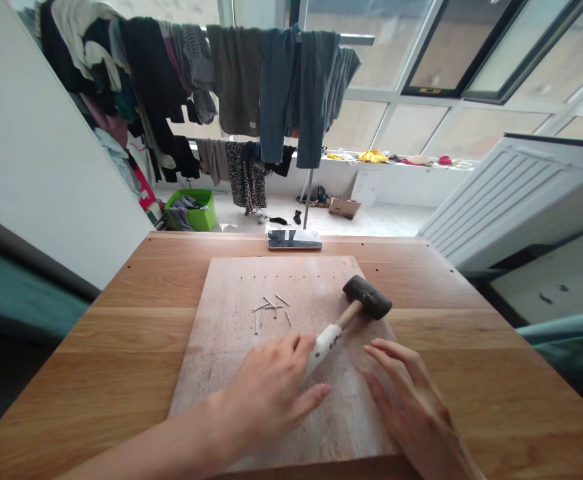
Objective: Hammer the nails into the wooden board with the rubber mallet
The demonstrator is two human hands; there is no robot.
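Note:
A pale wooden board (231,333) lies on the wooden table (121,333). A rubber mallet (359,303) with a black head and white-wrapped handle rests on the board, handle pointing toward me. My left hand (269,387) lies flat on the board with fingers spread, its fingertips touching the handle's end. My right hand (409,397) rests open on the board's right edge, just right of the handle. Several loose nails (271,308) lie scattered left of the mallet. A row of small nail heads (281,275) dots the board's far part.
A phone (294,239) lies at the table's far edge. Beyond stand a rack of hanging clothes (251,87), a green basket (191,210), a cardboard box (344,207) and large windows. A white slatted panel (511,193) leans at the right.

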